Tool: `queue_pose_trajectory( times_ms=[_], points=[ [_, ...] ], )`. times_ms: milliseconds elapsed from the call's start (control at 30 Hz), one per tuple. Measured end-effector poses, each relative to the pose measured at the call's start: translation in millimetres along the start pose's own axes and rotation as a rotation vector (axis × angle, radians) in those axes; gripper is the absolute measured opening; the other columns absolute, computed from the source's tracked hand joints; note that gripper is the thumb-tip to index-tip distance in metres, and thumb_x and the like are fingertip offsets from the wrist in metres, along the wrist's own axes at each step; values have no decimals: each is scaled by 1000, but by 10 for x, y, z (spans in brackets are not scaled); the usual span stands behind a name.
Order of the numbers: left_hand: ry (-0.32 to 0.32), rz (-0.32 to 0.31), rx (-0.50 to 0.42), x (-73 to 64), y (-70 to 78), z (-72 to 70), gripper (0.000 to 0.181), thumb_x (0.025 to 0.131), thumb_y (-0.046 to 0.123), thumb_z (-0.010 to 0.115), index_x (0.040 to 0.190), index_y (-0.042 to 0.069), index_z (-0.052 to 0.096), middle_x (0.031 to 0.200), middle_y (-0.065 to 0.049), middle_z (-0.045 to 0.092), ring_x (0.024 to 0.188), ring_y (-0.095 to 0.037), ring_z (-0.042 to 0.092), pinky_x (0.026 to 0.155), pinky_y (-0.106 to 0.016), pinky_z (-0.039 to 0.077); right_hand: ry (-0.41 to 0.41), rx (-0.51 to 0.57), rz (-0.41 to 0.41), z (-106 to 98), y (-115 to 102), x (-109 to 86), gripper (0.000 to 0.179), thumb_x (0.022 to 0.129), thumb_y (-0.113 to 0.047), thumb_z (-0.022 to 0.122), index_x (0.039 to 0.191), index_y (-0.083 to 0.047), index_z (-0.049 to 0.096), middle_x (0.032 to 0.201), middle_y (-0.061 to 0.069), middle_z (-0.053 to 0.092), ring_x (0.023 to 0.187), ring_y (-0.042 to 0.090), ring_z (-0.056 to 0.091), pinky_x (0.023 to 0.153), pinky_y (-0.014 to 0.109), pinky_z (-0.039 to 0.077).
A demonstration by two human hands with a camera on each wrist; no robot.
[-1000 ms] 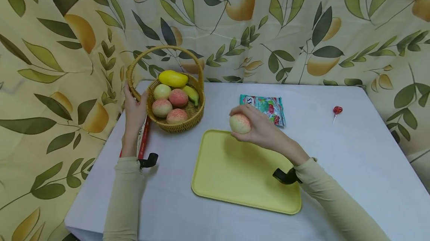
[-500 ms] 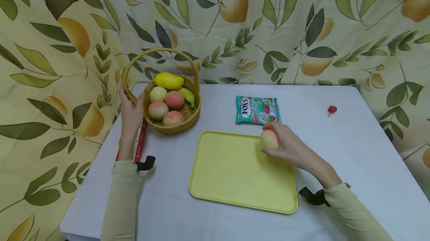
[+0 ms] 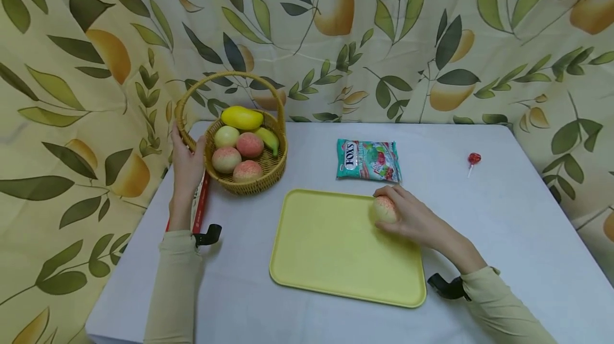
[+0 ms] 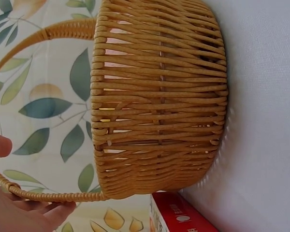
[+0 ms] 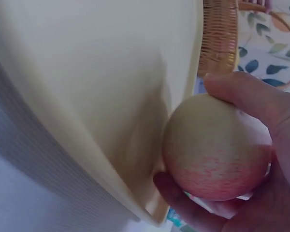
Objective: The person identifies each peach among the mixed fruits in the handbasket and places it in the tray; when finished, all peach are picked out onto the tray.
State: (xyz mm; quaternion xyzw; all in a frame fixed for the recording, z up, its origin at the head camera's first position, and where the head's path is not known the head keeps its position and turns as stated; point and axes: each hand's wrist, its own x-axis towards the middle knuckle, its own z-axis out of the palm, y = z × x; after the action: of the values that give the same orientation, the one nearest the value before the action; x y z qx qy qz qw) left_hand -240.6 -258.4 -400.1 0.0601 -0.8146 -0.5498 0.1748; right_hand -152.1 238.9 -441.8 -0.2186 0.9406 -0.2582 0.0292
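Basket (image 3: 247, 188), tray's (image 3: 336, 258) 10 o'clock: yellow fruit (image 3: 242, 118), banana (image 3: 268, 140), four peaches (image 3: 226, 159). Left hand (image 3: 188, 168), thumb spread wide, touches basket handle (image 3: 230, 74). Right hand (image 3: 416, 220) grips pale peach (image 3: 385, 209), tray's 2 o'clock.

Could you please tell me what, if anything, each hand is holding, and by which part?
The right hand grips a peach around its sides; the left hand holds the basket by one side of its handle.
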Motion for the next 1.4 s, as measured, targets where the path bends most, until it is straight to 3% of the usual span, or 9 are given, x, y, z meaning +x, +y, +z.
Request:
queue_pose_trajectory(
  times_ms=[167,533,833,1067,1200,1400],
  points=[
    [-13,-6,2,-5,5,4,82,106,32,51,166,22,-4,175,-6,6,160,-18,10,131,-44,13,-26,-68,31,-12,-15,-19,55,85,-34,82,132,-18,57,126,7,60,104,25,60,69,45,54],
    [14,21,3,28,-15,10,83,105,33,52,167,20,-2,174,-6,10,159,-16,14,131,-42,15,-10,-157,-27,-8,-97,-13,61,87,-36,81,140,-20,57,134,11,58,116,31,59,75,49,57],
    [-1,5,15,13,-28,6,83,105,35,52,167,21,-2,175,-4,6,160,-18,9,131,-44,13,13,-167,-8,-9,-99,-50,57,87,-30,80,138,-18,57,134,15,58,117,36,58,76,54,57],
    [-5,-6,3,8,-19,-13,83,106,33,51,166,21,-4,175,-3,4,160,-17,8,131,-43,12,62,-198,-72,29,-133,-58,60,86,-30,82,139,-15,58,133,16,60,113,38,60,89,57,51],
    [-8,1,5,5,-24,-15,82,106,33,52,166,22,-3,175,-2,5,160,-17,8,131,-44,12,78,-225,-108,12,-201,-35,59,87,-29,81,140,-13,59,135,18,59,121,40,57,94,57,47],
    [0,22,-2,3,-29,-10,83,105,36,52,167,23,-1,175,-2,7,159,-16,12,131,-44,15,93,-202,-204,-26,-437,155,54,91,-29,78,139,-14,60,137,15,60,131,36,54,104,58,44]
  ],
)
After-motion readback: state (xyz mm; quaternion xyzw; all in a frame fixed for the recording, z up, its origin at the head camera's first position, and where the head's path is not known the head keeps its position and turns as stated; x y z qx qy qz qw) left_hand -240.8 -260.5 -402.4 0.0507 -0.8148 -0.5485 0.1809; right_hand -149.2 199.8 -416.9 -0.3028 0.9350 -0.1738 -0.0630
